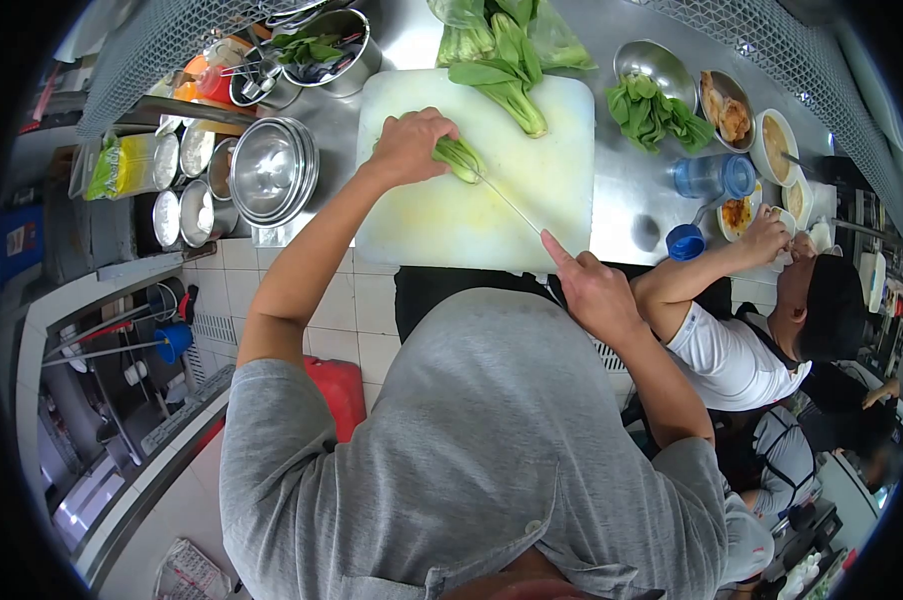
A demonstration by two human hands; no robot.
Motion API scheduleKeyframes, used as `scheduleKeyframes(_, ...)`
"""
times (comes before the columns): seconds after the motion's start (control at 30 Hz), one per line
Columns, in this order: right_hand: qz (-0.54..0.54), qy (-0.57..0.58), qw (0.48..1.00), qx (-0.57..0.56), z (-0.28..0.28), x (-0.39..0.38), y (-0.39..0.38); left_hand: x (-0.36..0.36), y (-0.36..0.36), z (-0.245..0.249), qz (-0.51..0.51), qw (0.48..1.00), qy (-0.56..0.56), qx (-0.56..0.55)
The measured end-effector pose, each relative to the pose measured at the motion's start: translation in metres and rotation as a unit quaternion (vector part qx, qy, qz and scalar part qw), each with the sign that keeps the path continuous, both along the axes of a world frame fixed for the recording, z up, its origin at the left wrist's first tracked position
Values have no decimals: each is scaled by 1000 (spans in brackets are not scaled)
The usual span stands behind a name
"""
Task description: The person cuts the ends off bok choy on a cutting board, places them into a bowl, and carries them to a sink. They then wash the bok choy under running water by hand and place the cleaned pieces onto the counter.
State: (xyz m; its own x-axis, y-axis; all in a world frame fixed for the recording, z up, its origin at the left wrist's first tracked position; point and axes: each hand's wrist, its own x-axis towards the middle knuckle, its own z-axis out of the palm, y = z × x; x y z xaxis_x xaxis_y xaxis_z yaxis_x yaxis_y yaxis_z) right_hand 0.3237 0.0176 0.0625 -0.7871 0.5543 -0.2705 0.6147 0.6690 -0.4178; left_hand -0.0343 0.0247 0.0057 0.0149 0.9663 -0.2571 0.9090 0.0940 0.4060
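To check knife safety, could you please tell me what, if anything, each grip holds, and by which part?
Left grip: the greens, held from above, stalk end sticking out. Right grip: the knife, by its handle end, mostly hidden.

— Where does the head camera sit?
— Worn on the head, facing steeply down, short of the white cutting board (412, 225).
— How near?
— Close: the grey shirt (492, 400) looms on the board's near side; the fisheye takes in worktop (407, 45) around it.
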Motion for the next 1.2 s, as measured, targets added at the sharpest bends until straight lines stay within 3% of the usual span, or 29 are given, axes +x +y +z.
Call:
scheduleKeyframes(0.57, 30, -11, 999, -13, -13, -8, 9, 0, 3, 8, -5, 1000, 4, -26)
scheduleKeyframes(0.67, 8, 0, 999, -53, -4, 21, 8, 1, 0, 11, -14, 1000, 7, -18)
scheduleKeyframes(0.77, -37, 188, 972, -133, -6, 41, 8, 7, -8, 13, -54, 995, 45, 72)
scheduleKeyframes(0.87, -136, 57, 937, -317, 12, 52, 11, 13, -12, 1, -101, 976, 142, 130)
scheduleKeyframes(0.9, -145, 73, 933, -321, 9, 54, 6, 15, -12, -4, -115, 967, 180, 138)
scheduleKeyframes(1.2, -158, 120, 939, -281, -1, 48, -5, 19, -2, 2, -42, 993, 111, -14)
